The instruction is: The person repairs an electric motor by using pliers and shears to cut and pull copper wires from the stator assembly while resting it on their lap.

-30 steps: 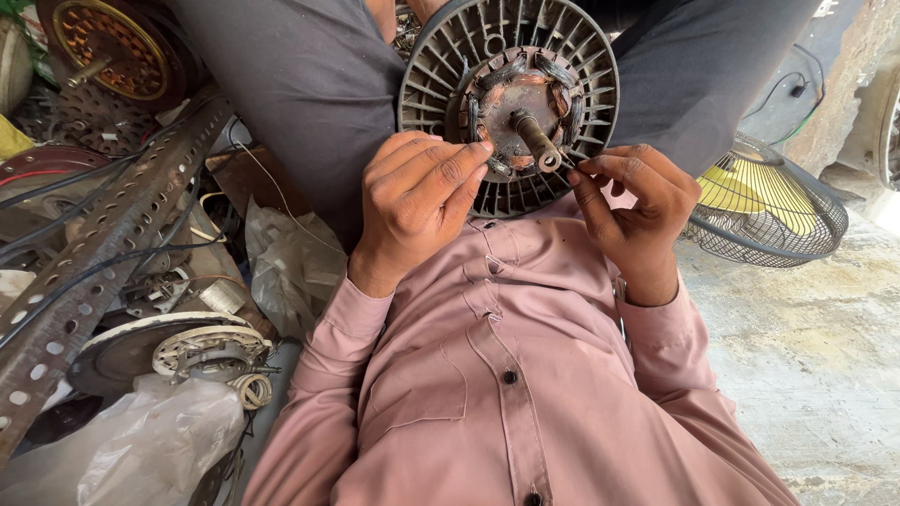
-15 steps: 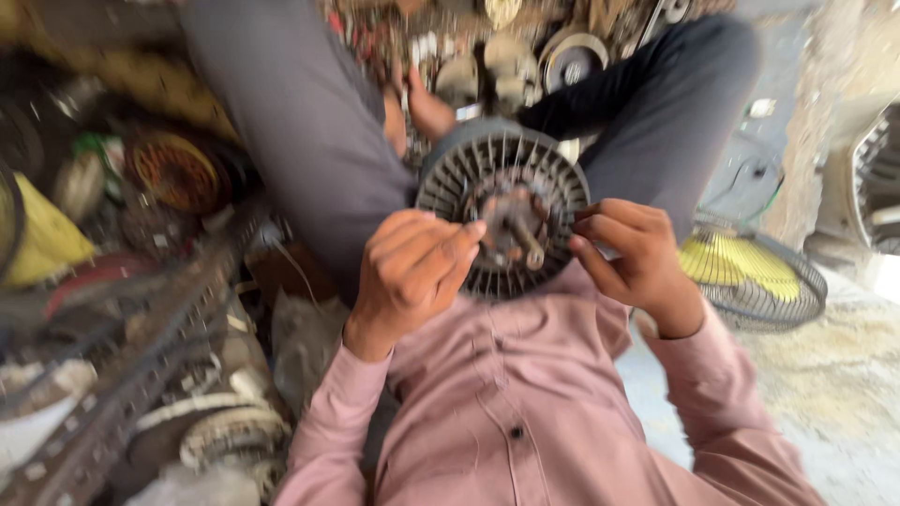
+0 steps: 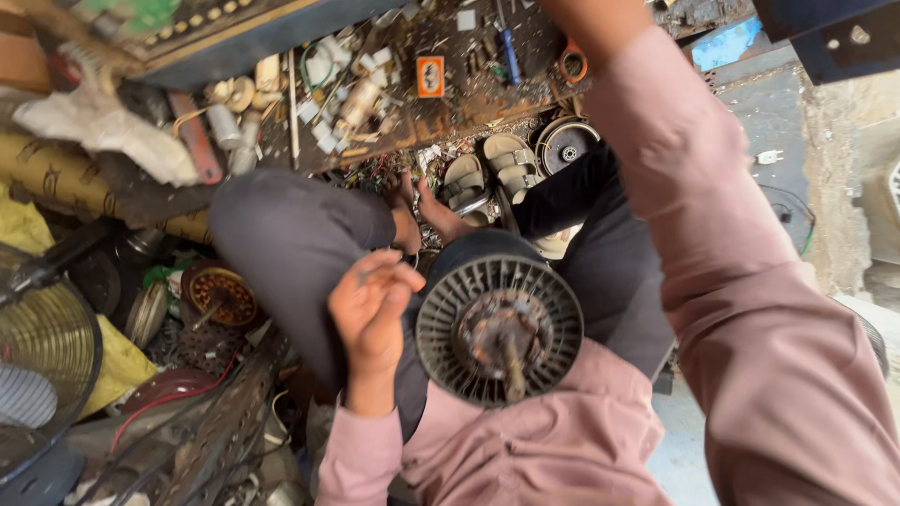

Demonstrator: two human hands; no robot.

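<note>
Left hand [image 3: 370, 314]: fingers loosely curled, thumb and fingertips drawn together as if pinching something small; whether anything is in the pinch I cannot tell. It sits just left of the fan motor [image 3: 500, 330], close to the finned rim but not clearly touching it.

Right hand: out of frame. Only the right sleeve [image 3: 741, 281] shows, running from lower right up past the top edge toward the cluttered shelf [image 3: 394, 103]. State cannot be told.

Fan motor: round, dark, ribbed housing resting in the lap between the knees, rusty hub facing the camera. Its shaft [image 3: 513, 365] points out toward the viewer and slightly downward in the picture, so the long axis lies roughly along the line of sight. The left hand is the nearer one by far.

Surroundings: person seated on the floor, legs folded. Sandals [image 3: 487, 173] lie beyond the feet. A wire fan guard [image 3: 42, 365] stands at far left, a perforated metal angle bar [image 3: 220, 426] lower left. Shelf holds small parts and a blue-handled screwdriver [image 3: 507, 52]. Room is crowded with scrap parts.
</note>
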